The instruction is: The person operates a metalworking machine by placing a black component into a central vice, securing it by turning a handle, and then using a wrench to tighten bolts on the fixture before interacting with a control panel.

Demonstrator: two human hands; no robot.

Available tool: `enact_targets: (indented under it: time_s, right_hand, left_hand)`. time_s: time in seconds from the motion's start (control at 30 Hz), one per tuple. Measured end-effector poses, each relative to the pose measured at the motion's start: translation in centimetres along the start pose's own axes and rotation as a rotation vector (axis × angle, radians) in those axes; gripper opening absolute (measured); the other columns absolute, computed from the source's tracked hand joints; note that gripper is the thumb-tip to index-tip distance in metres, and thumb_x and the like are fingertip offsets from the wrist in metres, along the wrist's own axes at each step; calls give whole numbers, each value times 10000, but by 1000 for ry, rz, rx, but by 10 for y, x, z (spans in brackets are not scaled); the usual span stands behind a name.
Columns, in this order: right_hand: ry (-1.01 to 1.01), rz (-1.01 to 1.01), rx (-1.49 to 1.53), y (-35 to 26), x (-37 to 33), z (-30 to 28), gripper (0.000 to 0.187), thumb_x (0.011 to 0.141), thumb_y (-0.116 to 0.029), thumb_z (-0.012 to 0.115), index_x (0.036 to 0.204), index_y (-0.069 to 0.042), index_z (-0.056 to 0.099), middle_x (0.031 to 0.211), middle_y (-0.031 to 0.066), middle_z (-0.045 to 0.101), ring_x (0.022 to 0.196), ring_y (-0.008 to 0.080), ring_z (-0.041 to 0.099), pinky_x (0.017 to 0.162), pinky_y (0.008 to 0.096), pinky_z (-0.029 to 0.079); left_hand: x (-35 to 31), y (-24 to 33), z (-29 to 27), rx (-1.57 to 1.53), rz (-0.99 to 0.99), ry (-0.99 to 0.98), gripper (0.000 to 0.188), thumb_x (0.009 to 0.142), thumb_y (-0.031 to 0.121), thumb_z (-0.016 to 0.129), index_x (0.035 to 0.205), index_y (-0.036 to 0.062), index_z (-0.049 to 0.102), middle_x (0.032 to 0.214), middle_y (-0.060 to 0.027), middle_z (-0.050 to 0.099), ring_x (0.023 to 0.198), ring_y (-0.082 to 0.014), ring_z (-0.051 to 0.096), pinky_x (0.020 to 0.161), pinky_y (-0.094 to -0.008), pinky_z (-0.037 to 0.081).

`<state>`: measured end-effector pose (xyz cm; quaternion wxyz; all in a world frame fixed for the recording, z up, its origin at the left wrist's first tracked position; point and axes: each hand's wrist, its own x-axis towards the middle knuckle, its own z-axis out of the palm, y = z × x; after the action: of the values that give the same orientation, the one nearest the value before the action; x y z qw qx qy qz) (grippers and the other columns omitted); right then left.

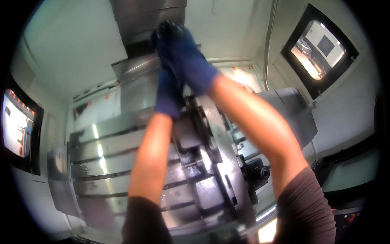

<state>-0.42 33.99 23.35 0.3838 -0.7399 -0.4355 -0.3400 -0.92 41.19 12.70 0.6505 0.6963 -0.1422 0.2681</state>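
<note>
Both my arms reach far forward over the machine table, and my hands meet near the top of the view. My left hand, in a dark blue glove, is mostly covered by the right. Above it, my right hand, in the same kind of glove, presses against the left with its fingers closed. A dark, rounded shape shows at their far end; blur hides whether it is a held thing or the gloves' dark fingertips. Below my wrists, a metal machine vise lies across the slotted table.
Grey metal covers rise behind my hands. A dark cylindrical fitting sticks out right of the vise. Pale enclosure walls surround the table, with a window on the left and another on the right. A pipe runs up the right wall.
</note>
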Motion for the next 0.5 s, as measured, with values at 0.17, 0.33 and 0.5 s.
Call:
enact_targets:
  time_s: [0.17,0.33,0.5]
  right_hand:
    - [-364,279,119,52,73,24,107,844,-155,608,862,-51,622,775,139,622,747,247,614,678,376,499]
    - [164,236,808,-68,-54,-18,132,736,43,496,784,-52,574,785,107,581,760,238,600,671,315,470]
    - [200,243,776,-71,-46,-22,148,693,54,577,777,-64,543,731,97,557,677,218,598,630,316,477]
  left_hand:
    - [52,48,-11,438,-292,-114,369,983,154,440,1327,21,459,1334,-189,504,1256,-215,470,1018,-324,391]
    - [-63,15,-16,419,30,-58,394,997,194,409,1355,31,427,1347,-176,494,1252,-213,468,1020,-318,387]
    - [-66,-20,-9,296,77,-44,419,1012,234,377,1383,40,395,1361,-162,484,1248,-212,466,1022,-313,382]
